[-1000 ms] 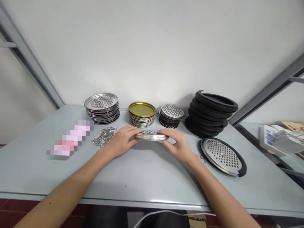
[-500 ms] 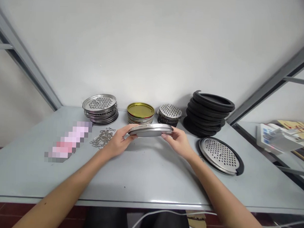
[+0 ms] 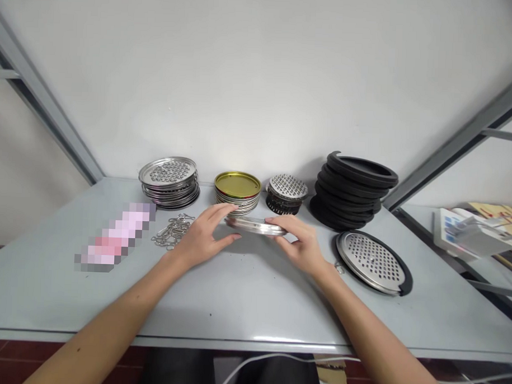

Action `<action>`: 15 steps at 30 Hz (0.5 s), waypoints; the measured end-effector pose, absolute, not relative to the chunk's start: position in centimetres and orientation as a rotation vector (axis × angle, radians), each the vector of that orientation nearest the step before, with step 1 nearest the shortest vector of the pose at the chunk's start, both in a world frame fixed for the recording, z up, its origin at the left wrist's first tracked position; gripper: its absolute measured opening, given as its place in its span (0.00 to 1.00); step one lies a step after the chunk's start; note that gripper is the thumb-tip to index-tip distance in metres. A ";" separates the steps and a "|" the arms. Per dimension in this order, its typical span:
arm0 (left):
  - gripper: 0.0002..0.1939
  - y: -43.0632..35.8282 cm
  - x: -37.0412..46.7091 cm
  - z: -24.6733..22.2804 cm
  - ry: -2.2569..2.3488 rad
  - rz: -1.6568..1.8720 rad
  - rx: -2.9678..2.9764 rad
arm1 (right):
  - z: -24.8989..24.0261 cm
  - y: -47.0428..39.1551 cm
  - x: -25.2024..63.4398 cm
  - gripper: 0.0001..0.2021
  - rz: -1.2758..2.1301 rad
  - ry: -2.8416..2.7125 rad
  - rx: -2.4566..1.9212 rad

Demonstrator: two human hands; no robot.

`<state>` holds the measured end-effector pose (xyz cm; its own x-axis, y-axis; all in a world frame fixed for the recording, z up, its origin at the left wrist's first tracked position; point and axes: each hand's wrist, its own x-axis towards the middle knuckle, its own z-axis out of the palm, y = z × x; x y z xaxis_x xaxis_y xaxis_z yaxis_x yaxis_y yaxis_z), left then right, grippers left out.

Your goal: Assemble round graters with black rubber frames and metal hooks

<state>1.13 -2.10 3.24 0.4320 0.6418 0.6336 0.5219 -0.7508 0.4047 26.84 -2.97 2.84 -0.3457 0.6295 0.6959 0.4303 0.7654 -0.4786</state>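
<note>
Grip of right hand [image 3: 300, 243] pinches metal disc [image 3: 257, 226], left hand [image 3: 202, 236] gapes at its rim, gold-topped stack [image 3: 238, 186] behind.

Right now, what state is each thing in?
Silver disc: raised, tilted
Left hand: partly open at disc
Right hand: gripping disc
Perforated plates: stacked
Gold-topped discs: stacked
Spiked discs: stacked
Black rings: stacked unevenly
Metal clips: loose pile
Holed disc: partly edged in black

Gray table [image 3: 243, 303], stacked metal graters [image 3: 168, 180], gold-topped lid stack [image 3: 238, 186], spiked discs [image 3: 287, 188], metal clips [image 3: 173, 231], black ring stack [image 3: 352, 190], black-rimmed perforated disc [image 3: 373, 262]
</note>
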 end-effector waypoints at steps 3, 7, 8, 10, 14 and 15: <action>0.25 -2.3 1.2 3.3 0.969 1.157 2.595 | 2.3 -3.0 26.4 0.13 0.112 -2.108 -0.743; 0.22 -2.3 1.2 3.3 0.856 1.062 2.631 | 1.5 -3.0 25.8 0.14 0.050 -2.150 -0.751; 0.21 -2.2 1.2 3.3 0.824 1.052 2.624 | 1.4 -3.1 25.7 0.14 0.044 -2.134 -0.761; 0.19 -2.1 1.2 3.1 0.770 1.055 2.580 | 1.3 -3.2 25.6 0.16 0.050 -2.081 -0.807; 0.17 -2.3 1.5 2.9 0.750 1.124 2.367 | 1.6 -2.9 25.8 0.27 0.192 -2.003 -0.948; 0.16 -2.4 1.6 2.9 0.765 1.136 2.296 | 1.6 -2.8 25.9 0.28 0.246 -1.987 -0.975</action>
